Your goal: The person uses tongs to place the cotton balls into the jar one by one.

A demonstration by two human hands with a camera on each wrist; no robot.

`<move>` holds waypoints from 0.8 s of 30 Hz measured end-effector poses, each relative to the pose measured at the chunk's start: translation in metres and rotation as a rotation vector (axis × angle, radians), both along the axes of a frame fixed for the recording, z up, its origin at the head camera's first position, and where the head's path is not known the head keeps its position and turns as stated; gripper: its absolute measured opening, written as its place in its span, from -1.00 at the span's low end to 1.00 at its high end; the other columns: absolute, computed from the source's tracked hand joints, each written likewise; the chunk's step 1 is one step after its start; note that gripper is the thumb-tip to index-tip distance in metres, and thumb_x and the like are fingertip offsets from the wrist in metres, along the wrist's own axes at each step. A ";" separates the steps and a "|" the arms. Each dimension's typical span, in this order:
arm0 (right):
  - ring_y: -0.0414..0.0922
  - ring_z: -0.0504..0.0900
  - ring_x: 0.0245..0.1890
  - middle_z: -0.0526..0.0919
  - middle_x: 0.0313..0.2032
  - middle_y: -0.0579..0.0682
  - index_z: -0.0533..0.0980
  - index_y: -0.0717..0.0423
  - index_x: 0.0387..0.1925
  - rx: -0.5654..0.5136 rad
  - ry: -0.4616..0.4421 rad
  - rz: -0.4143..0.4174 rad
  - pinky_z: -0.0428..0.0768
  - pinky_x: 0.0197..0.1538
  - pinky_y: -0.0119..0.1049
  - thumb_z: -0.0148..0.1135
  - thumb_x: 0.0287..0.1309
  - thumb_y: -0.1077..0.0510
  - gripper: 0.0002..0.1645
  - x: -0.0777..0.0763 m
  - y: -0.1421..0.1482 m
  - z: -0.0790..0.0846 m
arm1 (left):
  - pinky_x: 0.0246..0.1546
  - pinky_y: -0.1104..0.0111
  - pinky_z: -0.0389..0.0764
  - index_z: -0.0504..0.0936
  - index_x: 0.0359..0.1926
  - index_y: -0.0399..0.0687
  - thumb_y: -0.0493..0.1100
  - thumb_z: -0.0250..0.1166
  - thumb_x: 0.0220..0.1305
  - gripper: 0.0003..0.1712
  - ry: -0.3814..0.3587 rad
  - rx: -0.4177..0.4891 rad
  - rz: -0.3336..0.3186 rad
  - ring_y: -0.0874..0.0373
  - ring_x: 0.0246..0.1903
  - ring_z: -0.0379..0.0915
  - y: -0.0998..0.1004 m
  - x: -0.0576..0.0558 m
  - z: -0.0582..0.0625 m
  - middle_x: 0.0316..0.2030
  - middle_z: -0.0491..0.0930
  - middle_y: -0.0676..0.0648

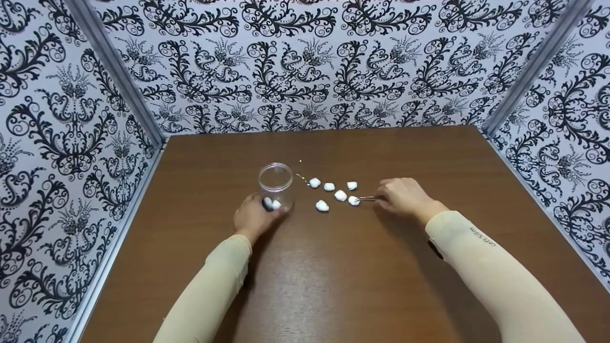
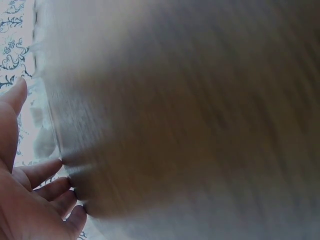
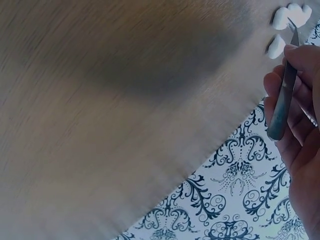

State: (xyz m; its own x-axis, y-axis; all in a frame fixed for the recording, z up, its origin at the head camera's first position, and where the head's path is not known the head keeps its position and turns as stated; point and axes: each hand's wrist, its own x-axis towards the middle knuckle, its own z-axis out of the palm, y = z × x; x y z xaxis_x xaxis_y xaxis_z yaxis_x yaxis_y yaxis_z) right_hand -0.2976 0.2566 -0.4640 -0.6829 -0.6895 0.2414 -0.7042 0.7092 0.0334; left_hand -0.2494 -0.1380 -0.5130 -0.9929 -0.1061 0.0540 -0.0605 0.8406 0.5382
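Observation:
In the head view a clear plastic jar [image 1: 276,183] stands upright on the table, with white cotton balls [image 1: 276,205] near its bottom. My left hand [image 1: 255,216] holds the jar low down, from its left side; the left wrist view shows that hand [image 2: 30,195] at its edge, and the jar only faintly. My right hand [image 1: 405,197] pinches metal tweezers [image 3: 284,100]. The tweezers' tips touch a cotton ball [image 1: 353,201], the rightmost in front of a loose group. Between the jar and the tweezers lie several more cotton balls [image 1: 322,206].
Tiny white scraps [image 1: 301,176] lie on the brown wooden table [image 1: 324,276], right of the jar's rim. Patterned walls [image 1: 305,62] enclose the table at the back and both sides.

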 end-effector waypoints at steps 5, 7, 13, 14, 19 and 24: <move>-0.07 0.53 -0.56 0.53 -0.51 -0.14 0.68 0.01 -0.47 -0.003 0.015 0.013 0.52 -0.50 -0.02 0.40 0.03 0.16 -0.96 0.001 0.002 0.001 | 0.16 -0.08 0.35 0.57 0.19 -0.26 0.43 0.43 -0.02 -0.01 0.012 -0.006 0.004 -0.13 0.23 0.38 0.000 0.000 0.000 0.23 0.49 -0.21; -0.07 0.54 -0.56 0.54 -0.51 -0.14 0.68 0.01 -0.48 -0.007 0.018 0.012 0.52 -0.50 -0.02 0.40 0.03 0.16 -0.96 0.001 0.002 0.002 | 0.15 -0.08 0.37 0.58 0.17 -0.25 0.43 0.43 -0.02 -0.02 0.016 -0.005 0.007 -0.13 0.21 0.40 0.000 0.000 0.000 0.21 0.50 -0.20; -0.07 0.57 -0.54 0.58 -0.49 -0.14 0.70 0.04 -0.45 -0.027 0.021 0.018 0.53 -0.49 -0.02 0.37 0.05 0.16 -0.95 0.002 0.003 0.005 | 0.13 -0.07 0.39 0.58 0.16 -0.24 0.42 0.44 -0.02 -0.04 0.018 -0.003 0.009 -0.13 0.17 0.43 0.000 0.000 0.000 0.17 0.52 -0.19; -0.07 0.58 -0.54 0.58 -0.49 -0.14 0.71 0.05 -0.45 -0.029 0.023 0.019 0.54 -0.48 -0.02 0.37 0.05 0.16 -0.95 0.002 0.003 0.005 | 0.13 -0.07 0.38 0.58 0.16 -0.25 0.41 0.44 -0.02 -0.04 0.018 -0.003 0.009 -0.13 0.18 0.43 0.000 0.000 -0.001 0.17 0.52 -0.19; -0.06 0.58 -0.54 0.59 -0.48 -0.13 0.71 0.05 -0.43 -0.029 0.038 0.025 0.53 -0.49 -0.01 0.38 0.02 0.18 -0.95 0.003 0.005 0.008 | 0.13 -0.07 0.38 0.58 0.17 -0.24 0.41 0.45 -0.02 -0.05 0.022 0.001 0.007 -0.12 0.18 0.42 0.001 0.000 0.000 0.18 0.52 -0.20; -0.05 0.59 -0.55 0.61 -0.47 -0.13 0.73 0.02 -0.42 -0.040 0.052 0.027 0.53 -0.50 -0.01 0.38 0.00 0.20 -0.94 0.003 0.006 0.013 | 0.12 -0.07 0.38 0.59 0.18 -0.20 0.40 0.45 -0.02 -0.07 0.026 0.007 0.007 -0.12 0.17 0.43 0.001 0.000 0.001 0.17 0.53 -0.18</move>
State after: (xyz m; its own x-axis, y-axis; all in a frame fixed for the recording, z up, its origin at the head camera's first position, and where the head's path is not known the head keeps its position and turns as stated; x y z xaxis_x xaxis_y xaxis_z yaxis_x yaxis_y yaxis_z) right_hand -0.2945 0.2628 -0.4509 -0.6499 -0.6967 0.3037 -0.7213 0.6913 0.0425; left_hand -0.2489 -0.1367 -0.5125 -0.9904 -0.1130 0.0792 -0.0518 0.8364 0.5457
